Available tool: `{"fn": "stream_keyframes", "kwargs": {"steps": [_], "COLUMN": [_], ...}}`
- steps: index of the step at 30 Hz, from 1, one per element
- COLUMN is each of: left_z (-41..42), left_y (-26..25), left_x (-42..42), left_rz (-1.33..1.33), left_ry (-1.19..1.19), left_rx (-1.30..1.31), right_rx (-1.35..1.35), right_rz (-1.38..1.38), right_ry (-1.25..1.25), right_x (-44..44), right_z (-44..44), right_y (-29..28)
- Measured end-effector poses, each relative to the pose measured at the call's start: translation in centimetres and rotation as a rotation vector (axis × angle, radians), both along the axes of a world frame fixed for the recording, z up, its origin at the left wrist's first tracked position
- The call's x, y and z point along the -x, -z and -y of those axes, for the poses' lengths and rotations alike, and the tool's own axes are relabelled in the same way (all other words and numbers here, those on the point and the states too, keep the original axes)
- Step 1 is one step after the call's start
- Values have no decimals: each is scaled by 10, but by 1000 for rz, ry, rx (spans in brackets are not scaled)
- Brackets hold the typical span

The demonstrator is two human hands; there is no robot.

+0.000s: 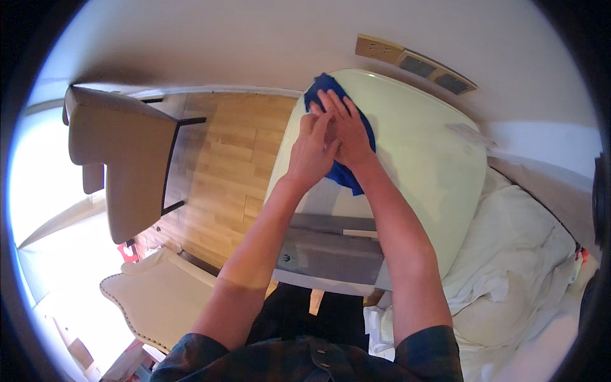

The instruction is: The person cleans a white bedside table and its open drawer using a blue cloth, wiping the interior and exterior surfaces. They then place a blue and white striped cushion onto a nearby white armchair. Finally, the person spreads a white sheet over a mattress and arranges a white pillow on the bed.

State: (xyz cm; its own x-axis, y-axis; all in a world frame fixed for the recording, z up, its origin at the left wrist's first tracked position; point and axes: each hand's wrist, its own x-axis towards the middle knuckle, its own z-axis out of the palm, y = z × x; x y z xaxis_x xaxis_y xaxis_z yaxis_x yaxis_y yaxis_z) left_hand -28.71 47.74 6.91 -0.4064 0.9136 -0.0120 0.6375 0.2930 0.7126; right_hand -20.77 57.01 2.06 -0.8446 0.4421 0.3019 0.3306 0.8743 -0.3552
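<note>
A dark blue cloth (346,174) lies on the left part of a pale, glossy table (425,167) with rounded corners. My right hand (348,131) rests on the cloth, palm down, fingers spread towards its far end. Close beside it, partly over its back, is my left hand (312,150), with bent fingers; whether it grips anything cannot be told. Nearer to me, a grey box-like piece with a small dark emblem (329,253) stands at the table's near side, partly behind my right forearm.
A beige chair (129,138) with dark legs stands left on the wood floor (238,143). A studded cream chair (162,296) is at lower left. Rumpled white bedding (506,248) lies right of the table. Wall sockets and switches (415,64) are set in the wall beyond.
</note>
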Motion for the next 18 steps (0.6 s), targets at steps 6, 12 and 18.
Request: {"fn": "stream_keyframes", "kwargs": {"steps": [6, 12, 18], "left_z": [-41, -74, -116], "left_y": [9, 9, 2], "left_x": [-11, -42, -87], "left_rz": [5, -105, -174], "left_ry": [148, 268, 259], "left_rx": [-85, -93, -262], "right_rx": [-20, -111, -157], "right_rz": [50, 71, 104], "right_ry": [273, 457, 550], "right_x": [-19, -52, -74], "right_z": [-29, -44, -49], "right_y": [11, 23, 30]}}
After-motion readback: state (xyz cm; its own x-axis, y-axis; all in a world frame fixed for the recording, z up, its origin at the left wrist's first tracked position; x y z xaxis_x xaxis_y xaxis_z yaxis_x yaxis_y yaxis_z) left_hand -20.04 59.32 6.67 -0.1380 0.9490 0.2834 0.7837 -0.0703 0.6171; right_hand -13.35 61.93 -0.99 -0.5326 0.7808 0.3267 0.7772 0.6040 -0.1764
